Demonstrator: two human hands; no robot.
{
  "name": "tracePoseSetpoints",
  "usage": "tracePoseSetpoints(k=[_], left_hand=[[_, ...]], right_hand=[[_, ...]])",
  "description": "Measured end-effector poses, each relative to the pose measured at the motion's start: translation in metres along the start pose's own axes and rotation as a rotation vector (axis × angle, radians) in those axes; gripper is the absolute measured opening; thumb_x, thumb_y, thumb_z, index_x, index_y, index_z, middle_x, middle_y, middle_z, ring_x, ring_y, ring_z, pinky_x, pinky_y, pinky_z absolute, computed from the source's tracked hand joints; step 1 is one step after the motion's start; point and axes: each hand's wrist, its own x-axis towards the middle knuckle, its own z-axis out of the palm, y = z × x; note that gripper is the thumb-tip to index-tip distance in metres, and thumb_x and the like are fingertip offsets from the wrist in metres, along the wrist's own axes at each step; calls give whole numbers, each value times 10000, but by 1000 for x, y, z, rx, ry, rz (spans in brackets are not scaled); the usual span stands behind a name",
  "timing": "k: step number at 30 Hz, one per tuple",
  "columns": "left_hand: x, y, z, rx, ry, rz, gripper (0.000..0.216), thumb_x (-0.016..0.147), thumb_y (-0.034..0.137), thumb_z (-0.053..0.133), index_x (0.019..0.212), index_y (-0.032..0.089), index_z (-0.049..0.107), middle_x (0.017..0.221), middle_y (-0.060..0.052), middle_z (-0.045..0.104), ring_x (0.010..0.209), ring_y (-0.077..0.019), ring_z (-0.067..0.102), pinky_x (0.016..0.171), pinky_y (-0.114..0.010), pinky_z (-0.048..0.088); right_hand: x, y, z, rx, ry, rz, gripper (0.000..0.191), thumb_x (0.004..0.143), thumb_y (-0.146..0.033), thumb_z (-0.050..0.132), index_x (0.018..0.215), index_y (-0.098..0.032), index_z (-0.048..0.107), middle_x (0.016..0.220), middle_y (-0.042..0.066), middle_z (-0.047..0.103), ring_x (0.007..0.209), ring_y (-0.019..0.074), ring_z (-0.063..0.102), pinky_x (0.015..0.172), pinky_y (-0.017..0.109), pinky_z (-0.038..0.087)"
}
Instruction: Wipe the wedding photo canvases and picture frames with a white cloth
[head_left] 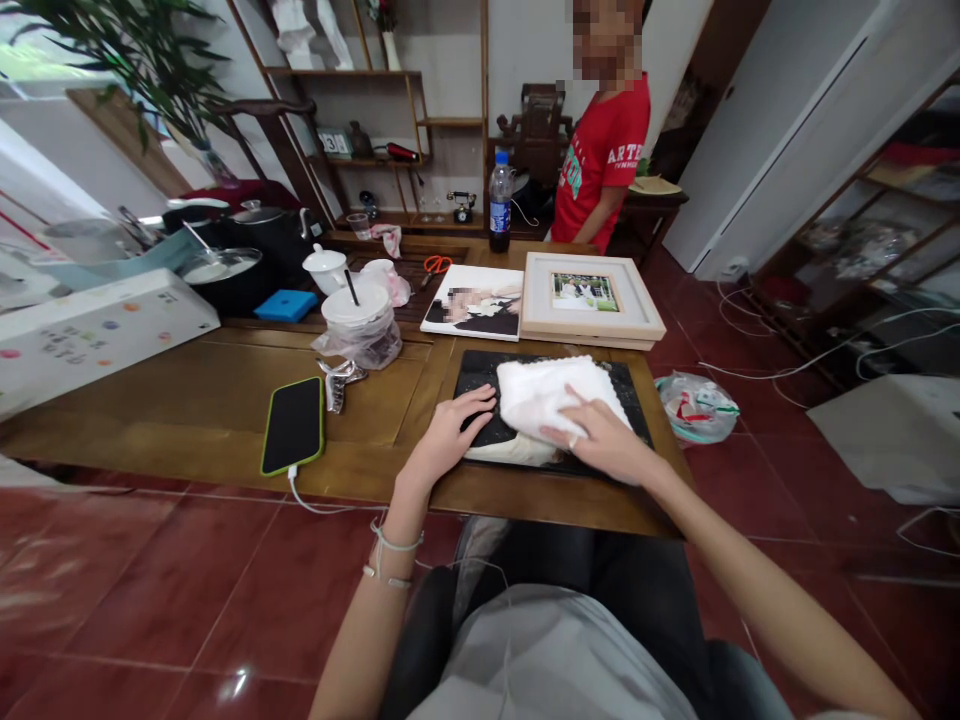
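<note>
A black, glossy flat panel [480, 378] with a pale patch along its near edge lies at the front of the wooden table. On top of it rests a folded white cloth [559, 385]. My right hand [604, 440] lies on the cloth's near right part, fingers stretched out and spread, pressing on it. My left hand [450, 432] is flat on the panel's left edge, fingers extended, holding nothing. Just behind the panel are a white-framed wedding photo [583, 293] on another frame and a photo print [476, 303].
A phone [294, 425] with a charging cable lies left, near a bagged cup [360, 318], a blue box [286, 305] and orange-handled scissors [436, 265]. A bottle [500, 205] stands at the back. Beyond the table is a person in red [607, 150]. A plastic bag [697, 408] sits right.
</note>
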Motion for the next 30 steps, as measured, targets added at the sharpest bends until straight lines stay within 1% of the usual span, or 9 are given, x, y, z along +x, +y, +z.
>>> tracePoseSetpoints(k=[2, 5, 8, 12, 16, 20, 23, 26, 30], left_hand=[[0, 1, -1, 6, -6, 1, 232, 889, 222, 498, 1017, 165, 682, 1230, -108, 617, 1206, -220, 527, 1035, -411, 406], [0, 2, -2, 13, -16, -4, 246, 890, 204, 484, 1042, 160, 673, 1240, -111, 610, 1210, -218, 522, 1037, -409, 402], [-1, 2, -2, 16, -20, -6, 260, 891, 200, 480, 1074, 155, 659, 1249, -114, 603, 1217, -216, 516, 1041, -408, 396], [-2, -1, 0, 13, -4, -15, 237, 890, 232, 494, 1034, 168, 671, 1242, -108, 609, 1210, -222, 523, 1033, -419, 403], [-2, 0, 2, 23, 27, -7, 254, 894, 246, 489, 1081, 173, 646, 1254, -105, 601, 1209, -219, 523, 1047, -420, 389], [-1, 6, 1, 13, 110, -15, 330, 927, 266, 415, 1218, 188, 550, 1323, -90, 544, 1299, -210, 421, 1085, -422, 337], [-2, 11, -1, -26, 195, -85, 398, 957, 283, 329, 1333, 197, 428, 1404, -83, 456, 1331, -188, 369, 1111, -386, 293], [-3, 13, -3, -84, 248, -130, 425, 967, 297, 296, 1374, 193, 365, 1409, -86, 446, 1312, -182, 394, 1110, -364, 290], [-3, 14, -4, -86, 274, -137, 418, 974, 286, 261, 1356, 183, 395, 1391, -84, 467, 1306, -179, 402, 1109, -360, 294]], right_hand=[[-25, -16, 6, -17, -77, -87, 223, 848, -305, 495, 879, -209, 694, 1048, 77, 688, 1309, 314, 357, 1006, 405, 326], [-49, -30, 8, 2, -157, -173, 241, 798, -184, 499, 939, -232, 689, 1117, 43, 669, 1284, 264, 406, 1051, 383, 287], [-52, -26, 4, 35, -164, -97, 223, 838, -275, 508, 962, -224, 686, 1104, 60, 673, 1254, 266, 440, 1021, 367, 322], [-22, -1, -8, 61, -90, 41, 338, 854, -477, 496, 915, -204, 685, 1026, 80, 687, 1086, 288, 555, 909, 362, 395], [24, 20, -16, 49, 49, 58, 366, 878, -483, 449, 814, -194, 663, 816, 50, 690, 822, 252, 606, 821, 369, 414], [52, 12, -7, 24, 158, 50, 327, 896, -425, 427, 842, -204, 661, 889, 60, 694, 930, 275, 596, 905, 404, 376], [51, -10, 10, 11, 90, -40, 259, 886, -358, 457, 867, -214, 671, 974, 66, 698, 1067, 286, 562, 996, 428, 307], [35, -34, 23, 17, -38, -238, 172, 821, -213, 507, 854, -207, 675, 1003, 64, 698, 1082, 270, 563, 1064, 437, 236], [7, -51, 20, 107, -203, -390, 202, 746, -114, 514, 801, -228, 672, 1023, 19, 697, 1031, 225, 596, 1115, 394, 161]])
